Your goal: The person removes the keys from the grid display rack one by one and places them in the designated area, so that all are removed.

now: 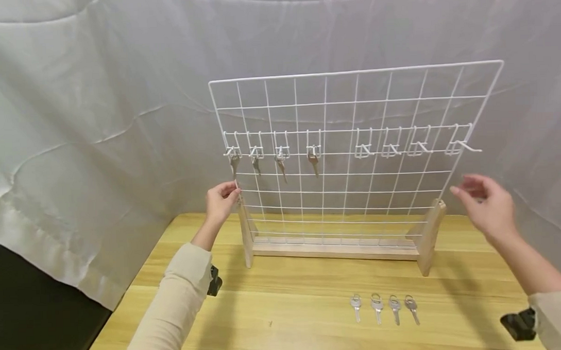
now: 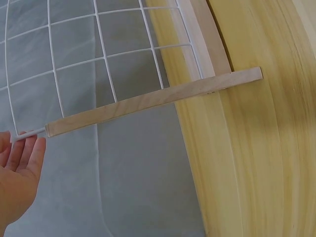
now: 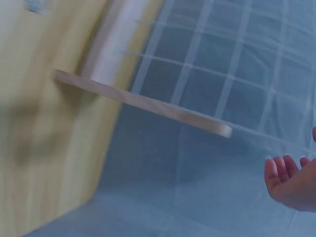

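Observation:
A white wire grid panel (image 1: pixel 346 190) stands upright in a wooden stand (image 1: pixel 334 249). Several hooks (image 1: pixel 391 149) line its middle, and several keys (image 1: pixel 313 163) hang from those on the left half. My left hand (image 1: pixel 222 202) pinches the grid's left side wire just above the wooden upright (image 2: pixel 148 101); the left wrist view shows thumb and fingers at that wire. Beside the grid's right edge, my right hand (image 1: pixel 490 206) is held in the air, apart from the wire, fingers loosely bent. Nothing is visible in it in the right wrist view, which is blurred.
Several loose keys (image 1: pixel 377 308) lie in a row on the wooden table (image 1: pixel 284 288), in front of the stand's right half. A grey curtain (image 1: pixel 120 98) hangs behind and at the sides. Each wrist wears a black device (image 1: pixel 519 325).

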Demonstrator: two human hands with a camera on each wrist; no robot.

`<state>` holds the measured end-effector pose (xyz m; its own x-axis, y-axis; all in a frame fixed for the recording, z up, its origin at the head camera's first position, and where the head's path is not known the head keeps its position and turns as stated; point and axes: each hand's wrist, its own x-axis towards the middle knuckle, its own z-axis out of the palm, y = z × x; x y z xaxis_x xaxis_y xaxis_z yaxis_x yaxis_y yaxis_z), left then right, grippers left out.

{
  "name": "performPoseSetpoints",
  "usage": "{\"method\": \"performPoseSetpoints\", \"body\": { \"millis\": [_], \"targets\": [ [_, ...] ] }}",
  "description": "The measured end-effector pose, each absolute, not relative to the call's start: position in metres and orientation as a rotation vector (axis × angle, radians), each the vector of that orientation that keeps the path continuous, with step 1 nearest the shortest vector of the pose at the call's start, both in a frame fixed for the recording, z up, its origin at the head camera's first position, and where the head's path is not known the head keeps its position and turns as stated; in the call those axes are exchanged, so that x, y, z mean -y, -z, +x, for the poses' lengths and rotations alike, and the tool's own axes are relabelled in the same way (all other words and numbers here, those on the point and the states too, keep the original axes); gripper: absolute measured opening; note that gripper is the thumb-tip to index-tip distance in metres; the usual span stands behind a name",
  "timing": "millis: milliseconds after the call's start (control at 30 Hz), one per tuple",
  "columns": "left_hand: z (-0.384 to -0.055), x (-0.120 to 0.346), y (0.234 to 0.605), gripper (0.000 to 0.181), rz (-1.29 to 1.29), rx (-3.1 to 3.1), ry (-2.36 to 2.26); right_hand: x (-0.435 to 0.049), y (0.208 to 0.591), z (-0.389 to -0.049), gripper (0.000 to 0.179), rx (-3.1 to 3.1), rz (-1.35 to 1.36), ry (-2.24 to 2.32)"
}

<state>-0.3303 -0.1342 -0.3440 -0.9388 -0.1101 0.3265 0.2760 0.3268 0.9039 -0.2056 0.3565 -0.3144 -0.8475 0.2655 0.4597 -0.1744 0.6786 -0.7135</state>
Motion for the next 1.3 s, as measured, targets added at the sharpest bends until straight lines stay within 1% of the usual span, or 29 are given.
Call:
{"method": "performPoseSetpoints", "body": {
  "millis": [67, 133, 267, 400, 567, 900, 1033, 1300],
  "targets": [
    [-0.330, 0.135, 0.343, 0.024, -0.150, 2.275, 1.647, -0.360, 0.303, -0.214, 0.042, 2.326, -0.050, -1.204],
    [-0.330, 0.135, 0.343, 0.025, -0.145, 2.286, 1.641, -0.363, 0.296, -0.223, 0.031, 2.268, 0.005, -1.422],
    [-0.329, 0.135, 0.343, 0.027, -0.127, 2.315, 1.634, -0.364, 0.293, -0.234, 0.020, 2.005, 0.121, -1.953],
    [-0.327, 0.136, 0.341, 0.029, -0.119, 2.315, 1.608, -0.364, 0.293, -0.239, 0.013, 1.771, 0.131, -2.217],
    [-0.322, 0.145, 0.332, 0.027, -0.110, 2.261, 1.570, -0.366, 0.293, -0.243, 0.010, 1.683, 0.084, -2.317],
    [-0.308, 0.161, 0.308, 0.024, -0.166, 2.099, 1.611, -0.367, 0.293, -0.246, 0.009, 1.678, 0.069, -2.330],
    [-0.305, 0.157, 0.299, 0.023, -0.207, 2.011, 1.628, -0.366, 0.292, -0.245, 0.009, 1.680, 0.027, -2.327],
    [-0.306, 0.135, 0.286, 0.022, -0.216, 1.757, 1.727, -0.364, 0.290, -0.246, 0.007, 1.756, -0.023, -2.265]
  ]
}}
